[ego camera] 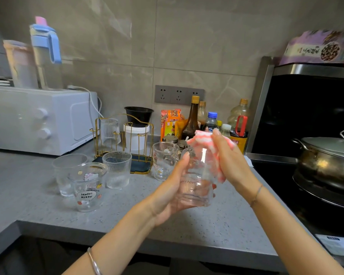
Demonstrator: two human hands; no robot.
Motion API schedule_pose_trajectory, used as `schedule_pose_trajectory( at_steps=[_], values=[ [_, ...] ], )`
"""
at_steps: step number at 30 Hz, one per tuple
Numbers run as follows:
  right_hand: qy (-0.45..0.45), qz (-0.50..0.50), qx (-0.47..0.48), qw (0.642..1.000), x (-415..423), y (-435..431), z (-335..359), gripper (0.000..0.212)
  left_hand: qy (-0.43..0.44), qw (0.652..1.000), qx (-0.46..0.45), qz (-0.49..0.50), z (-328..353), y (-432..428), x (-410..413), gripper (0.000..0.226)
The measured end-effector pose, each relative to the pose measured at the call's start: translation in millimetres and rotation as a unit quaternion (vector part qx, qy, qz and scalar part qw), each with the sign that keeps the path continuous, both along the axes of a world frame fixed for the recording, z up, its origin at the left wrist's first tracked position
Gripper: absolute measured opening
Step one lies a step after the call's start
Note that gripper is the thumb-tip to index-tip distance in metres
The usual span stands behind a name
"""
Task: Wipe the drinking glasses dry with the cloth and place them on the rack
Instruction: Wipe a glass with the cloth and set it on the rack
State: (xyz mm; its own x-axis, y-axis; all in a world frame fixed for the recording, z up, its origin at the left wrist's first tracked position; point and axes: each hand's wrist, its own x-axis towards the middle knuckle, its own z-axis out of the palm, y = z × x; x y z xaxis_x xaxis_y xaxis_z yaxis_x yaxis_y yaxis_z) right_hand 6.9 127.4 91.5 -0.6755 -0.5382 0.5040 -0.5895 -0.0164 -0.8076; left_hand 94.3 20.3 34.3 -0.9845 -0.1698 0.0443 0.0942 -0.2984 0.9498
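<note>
Both hands are working above the tabletop [127, 219]: your left hand [167, 197] is gripping the upright glass [195, 187], and your right hand [230, 163] is holding the cloth [202, 135] against its right side. The rack [125, 143] is standing ahead-left, nearer your left hand.

Glasses [117, 169] before rack [140, 166]; btls [191, 122] rt
</note>
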Motion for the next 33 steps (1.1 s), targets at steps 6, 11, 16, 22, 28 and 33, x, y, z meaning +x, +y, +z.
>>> schedule_pose_trajectory(
  at_steps=[6,11,16,22,28,33],
  values=[
    [0.059,0.025,0.120,0.991,4.0,6.7,12.7,0.043,0.010,1.000,-0.029,0.002,1.5,-0.3,3.0,0.055],
    [-0.055,0.084,0.116,0.988,7.2,11.7,19.3,0.081,0.004,1.000,-0.014,0.025,2.5,-6.3,2.7,0.073],
    [-0.036,0.109,0.062,0.991,0.9,7.4,9.9,0.051,-0.004,1.000,0.005,0.023,5.4,-9.4,-0.7,0.079],
    [-0.044,0.063,-0.083,0.994,3.3,-1.2,-9.8,0.042,-0.028,0.998,-0.041,-0.032,11.3,-9.3,-1.4,0.070],
    [-0.020,-0.008,-0.119,0.993,-4.4,-7.9,-7.3,0.052,-0.007,0.963,-0.269,0.029,20.9,-12.4,0.7,0.084],
    [0.004,-0.017,-0.117,0.993,-6.8,-17.6,-4.9,0.050,0.014,0.885,-0.441,0.150,15.2,-7.7,-4.4,0.101]
  ],
)
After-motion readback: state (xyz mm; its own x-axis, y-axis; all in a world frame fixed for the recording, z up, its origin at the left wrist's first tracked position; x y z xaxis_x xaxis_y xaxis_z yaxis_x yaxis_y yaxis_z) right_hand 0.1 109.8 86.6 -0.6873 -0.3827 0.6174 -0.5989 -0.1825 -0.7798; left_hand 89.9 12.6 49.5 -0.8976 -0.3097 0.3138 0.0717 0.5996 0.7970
